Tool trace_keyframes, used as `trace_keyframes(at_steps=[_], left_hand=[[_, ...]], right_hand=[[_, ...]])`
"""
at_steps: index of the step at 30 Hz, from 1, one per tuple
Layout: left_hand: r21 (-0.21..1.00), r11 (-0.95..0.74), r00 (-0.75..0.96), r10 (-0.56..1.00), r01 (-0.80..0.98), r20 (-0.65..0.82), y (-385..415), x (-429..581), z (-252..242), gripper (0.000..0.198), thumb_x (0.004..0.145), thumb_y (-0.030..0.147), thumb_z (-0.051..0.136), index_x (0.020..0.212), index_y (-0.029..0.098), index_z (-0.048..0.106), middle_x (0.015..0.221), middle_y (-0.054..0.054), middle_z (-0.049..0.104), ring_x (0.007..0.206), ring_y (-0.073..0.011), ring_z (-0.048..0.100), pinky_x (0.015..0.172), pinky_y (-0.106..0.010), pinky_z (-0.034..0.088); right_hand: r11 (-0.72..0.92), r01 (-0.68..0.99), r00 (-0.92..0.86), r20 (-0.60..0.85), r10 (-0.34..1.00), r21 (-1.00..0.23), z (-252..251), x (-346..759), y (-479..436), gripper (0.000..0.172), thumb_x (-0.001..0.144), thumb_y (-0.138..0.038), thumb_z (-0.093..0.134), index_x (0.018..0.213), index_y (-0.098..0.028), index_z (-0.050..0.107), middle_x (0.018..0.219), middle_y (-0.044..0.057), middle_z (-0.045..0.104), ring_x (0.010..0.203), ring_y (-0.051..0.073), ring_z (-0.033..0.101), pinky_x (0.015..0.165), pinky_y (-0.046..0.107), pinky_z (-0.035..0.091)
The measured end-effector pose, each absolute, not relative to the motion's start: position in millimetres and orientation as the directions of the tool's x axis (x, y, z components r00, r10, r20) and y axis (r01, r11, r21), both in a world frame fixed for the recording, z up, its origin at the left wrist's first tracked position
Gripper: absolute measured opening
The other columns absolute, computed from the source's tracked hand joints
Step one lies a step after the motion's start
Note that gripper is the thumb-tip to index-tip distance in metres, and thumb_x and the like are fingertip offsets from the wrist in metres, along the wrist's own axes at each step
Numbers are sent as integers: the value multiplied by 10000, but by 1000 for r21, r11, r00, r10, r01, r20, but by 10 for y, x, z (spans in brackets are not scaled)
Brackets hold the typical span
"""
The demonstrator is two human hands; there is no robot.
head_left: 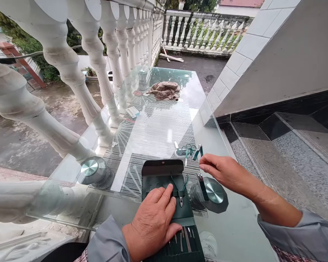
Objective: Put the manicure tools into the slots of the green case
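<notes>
An unfolded dark green manicure case lies on the glass table in front of me. My left hand rests on it, fingers stretched out flat. Cuticle nippers sit under a strap beside those fingertips, and several slim metal tools fill the lower pocket. Over the table's right side, my right hand has its fingers curled together toward the thumb; whatever is between them is hidden. Just beyond its fingertips are nail clippers and green-handled scissors. Larger nail clippers lie nearer, right of the case.
A crumpled brown cloth and a small white-and-blue box lie farther along the glass table. Round metal-topped supports show at its near corners. White balusters line the left; stone steps rise on the right.
</notes>
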State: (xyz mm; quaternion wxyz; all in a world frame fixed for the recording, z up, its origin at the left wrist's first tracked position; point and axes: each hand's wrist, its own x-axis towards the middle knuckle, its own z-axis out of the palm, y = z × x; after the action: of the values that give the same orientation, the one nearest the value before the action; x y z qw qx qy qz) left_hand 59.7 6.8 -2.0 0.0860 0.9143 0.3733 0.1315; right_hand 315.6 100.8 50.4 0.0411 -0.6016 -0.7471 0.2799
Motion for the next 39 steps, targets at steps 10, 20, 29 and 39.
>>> trace_keyframes(at_steps=[10,20,29,39], left_hand=[[332,-663,658,739,671,146,112,626,38,417,848,465,705,1106,148,622,1325,-131,582,1130,-295,551,992,-441,486],[516,-502,506,850,694,147,272,573,80,262,852,117,660,1104,144,594,1059,-73,626,951,-242,534,863,-423,530],[491,-451,497,867,745,42,280,603,91,207,808,149,737,979,159,620,1043,-62,579,953,-247,503,849,-429,522],[506,-409,445,894,759,55,278,569,99,498,682,284,869,1052,152,562,1147,-89,546,1004,-270,511,880,-457,518]], right_hand=[[12,909,-184,-376,908,-417,257,3175,772,141,806,-239,553,944,-225,524,677,-33,612,661,160,559,620,273,383],[-235,453,-191,-351,917,-860,395,2912,804,401,736,-466,609,1020,-184,641,679,-30,501,568,140,534,521,297,491],[141,592,-197,28,980,-793,322,2422,793,260,814,-330,568,1025,-198,642,727,15,650,647,164,591,679,321,496],[57,788,-238,-218,947,-612,325,2388,981,56,780,-260,583,808,-217,562,623,-26,607,603,154,576,583,276,411]])
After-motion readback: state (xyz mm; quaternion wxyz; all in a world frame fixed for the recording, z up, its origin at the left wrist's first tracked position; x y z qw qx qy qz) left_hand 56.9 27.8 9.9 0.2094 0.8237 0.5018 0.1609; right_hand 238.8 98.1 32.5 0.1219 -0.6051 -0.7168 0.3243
